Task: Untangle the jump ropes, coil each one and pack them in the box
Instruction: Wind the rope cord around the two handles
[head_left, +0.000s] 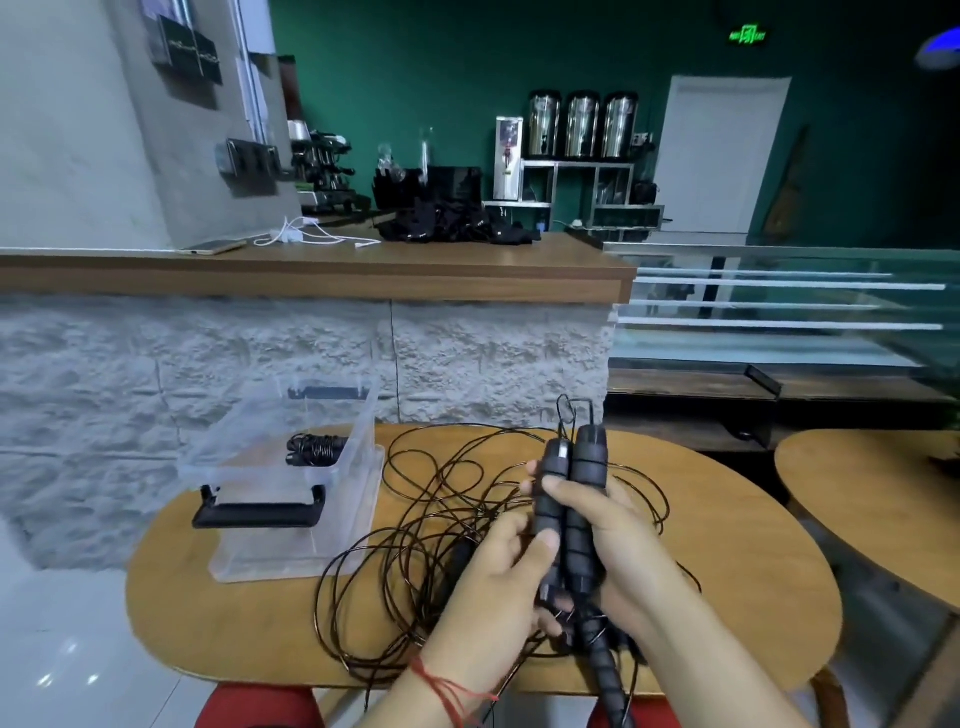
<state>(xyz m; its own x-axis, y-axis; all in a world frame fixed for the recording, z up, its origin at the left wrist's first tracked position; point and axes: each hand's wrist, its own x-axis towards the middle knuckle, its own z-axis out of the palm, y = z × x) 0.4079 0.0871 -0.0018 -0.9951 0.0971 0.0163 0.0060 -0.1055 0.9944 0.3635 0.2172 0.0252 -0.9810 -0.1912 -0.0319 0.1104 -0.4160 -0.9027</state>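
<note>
Handles: two black foam-ribbed jump rope handles (587, 467) stand upright, side by side and touching, above the near right part of the tabletop. Each grip is a stack of soft rounded rings with a smoother cap on top, and the left cap carries a pale glint.
Cord at the caps: thin black wire leaves the top of each handle and forms a small loop just above them.
Right hand (618, 525): wrapped round both handles from the right, with the thumb across the left one and the fingertips showing past its far side.
Left hand (493, 571): clamped on the lower end of the left handle, thumb pressed on its front. A red string bracelet (447, 686) circles the wrist.
Loose cord: thin glossy black jump rope cord (431, 519) sprawls in many overlapping loops over the middle of the round wooden tabletop (249, 613), from beside the box to under the hands. Which strand belongs to which rope cannot be told.
Third handle: another black ribbed handle (597, 649) lies tilted below the wrists at the near edge, with cord crossing it.
Box: a clear plastic box with black clip handles (260, 475) sits open on the left of the tabletop, on what looks like its clear lid.
Packed rope: one black jump rope coiled into a tight bundle (317, 448) lies inside the box, toward its far end.
</note>
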